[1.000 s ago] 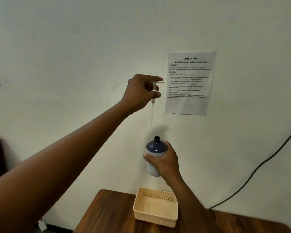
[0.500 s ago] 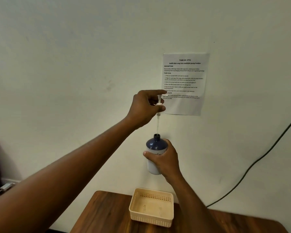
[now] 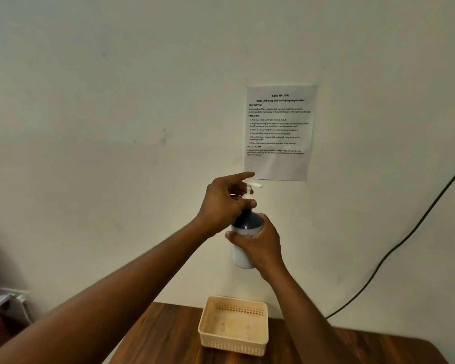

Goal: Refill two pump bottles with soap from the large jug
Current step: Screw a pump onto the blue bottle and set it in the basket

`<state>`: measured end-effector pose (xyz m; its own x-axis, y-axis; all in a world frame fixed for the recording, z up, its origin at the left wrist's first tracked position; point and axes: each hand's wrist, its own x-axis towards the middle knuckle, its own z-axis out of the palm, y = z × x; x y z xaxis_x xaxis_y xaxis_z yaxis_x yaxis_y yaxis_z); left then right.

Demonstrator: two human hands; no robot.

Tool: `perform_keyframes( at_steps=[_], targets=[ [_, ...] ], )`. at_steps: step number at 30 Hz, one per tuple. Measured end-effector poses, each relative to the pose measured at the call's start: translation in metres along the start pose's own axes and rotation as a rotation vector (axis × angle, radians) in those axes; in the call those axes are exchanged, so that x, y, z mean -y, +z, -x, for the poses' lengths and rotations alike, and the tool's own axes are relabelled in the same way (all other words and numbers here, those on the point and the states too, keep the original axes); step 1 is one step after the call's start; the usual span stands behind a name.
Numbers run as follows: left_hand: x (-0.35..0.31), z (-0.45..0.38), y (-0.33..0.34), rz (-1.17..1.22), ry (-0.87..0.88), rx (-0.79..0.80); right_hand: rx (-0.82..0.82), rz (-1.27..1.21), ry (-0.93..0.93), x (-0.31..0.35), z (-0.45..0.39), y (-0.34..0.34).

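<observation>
Wood table (image 3: 168, 342) at 6 o'clock, cream slotted basket (image 3: 233, 345) on it near the wall edge. Above the basket, right hand (image 3: 258, 245) wraps the pump bottle (image 3: 243, 256), held upright in the air, dark shoulder, white body. Left hand (image 3: 225, 206) at 11 o'clock of the bottle pinches the white pump head (image 3: 250, 189) at the bottle neck, spout pointing to 3 o'clock. Pale wall (image 3: 116, 101) behind; printed task sheet (image 3: 280, 132) at 12 o'clock, black cable (image 3: 405, 240) running toward 3 o'clock.
</observation>
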<state>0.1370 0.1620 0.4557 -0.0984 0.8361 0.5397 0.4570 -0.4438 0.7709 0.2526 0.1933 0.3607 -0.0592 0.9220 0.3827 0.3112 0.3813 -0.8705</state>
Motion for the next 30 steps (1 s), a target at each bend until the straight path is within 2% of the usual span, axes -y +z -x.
perform_keyframes(
  at_steps=[14, 19, 22, 26, 30],
  targets=[
    [0.011, -0.005, 0.003, 0.064, -0.064, 0.079, -0.034, 0.005, 0.014, 0.003, -0.003, -0.007],
    [0.016, -0.006, 0.001, -0.057, -0.119, -0.059, -0.054, -0.015, 0.014, 0.005, -0.004, -0.012],
    [0.018, -0.006, 0.010, -0.084, -0.180, -0.068, -0.044, -0.007, 0.015, 0.005, -0.003, -0.010],
    [0.018, -0.009, 0.006, 0.021, -0.206, 0.037, -0.048, -0.015, 0.029, 0.004, -0.003, -0.009],
    [0.016, -0.013, -0.004, 0.049, -0.238, 0.277, -0.048, -0.072, 0.048, 0.002, -0.001, -0.012]
  ],
)
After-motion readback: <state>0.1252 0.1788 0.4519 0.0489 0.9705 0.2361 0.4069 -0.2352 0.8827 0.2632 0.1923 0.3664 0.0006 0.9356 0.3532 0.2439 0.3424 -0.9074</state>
